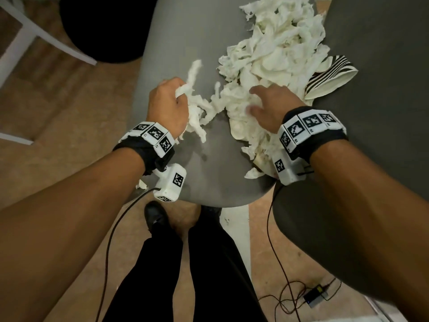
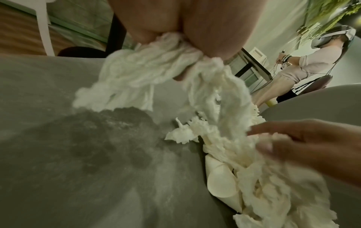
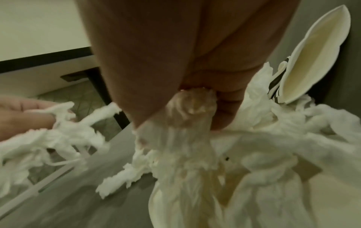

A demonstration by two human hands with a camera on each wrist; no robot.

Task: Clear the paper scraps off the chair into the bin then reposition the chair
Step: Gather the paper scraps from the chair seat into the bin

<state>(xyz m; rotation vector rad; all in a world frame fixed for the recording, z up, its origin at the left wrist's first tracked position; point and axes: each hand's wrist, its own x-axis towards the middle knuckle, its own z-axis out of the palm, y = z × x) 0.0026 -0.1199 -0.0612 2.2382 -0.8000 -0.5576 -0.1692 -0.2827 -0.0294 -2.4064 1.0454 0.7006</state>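
Observation:
A heap of white paper scraps (image 1: 283, 47) lies on the grey chair seat (image 1: 185, 43), with a flattened striped paper cup (image 1: 332, 75) at its right edge. My left hand (image 1: 169, 101) grips a bunch of scraps (image 2: 156, 61) at the heap's left end, lifted a little above the seat (image 2: 58, 138). My right hand (image 1: 271, 103) lies on the near part of the heap. In the right wrist view its fingers (image 3: 224, 108) curl round a wad of scraps (image 3: 195, 104), beside the cup (image 3: 316, 58). A round black bin (image 1: 104, 26) stands on the floor at the far left.
The chair's dark back (image 1: 383, 66) rises on the right. White furniture legs (image 1: 30, 31) stand at the left. Cables and a small adapter (image 1: 315, 296) lie on the floor near my feet. One scrap (image 1: 141, 184) lies under the seat's edge. Another person (image 2: 302, 61) sits farther off.

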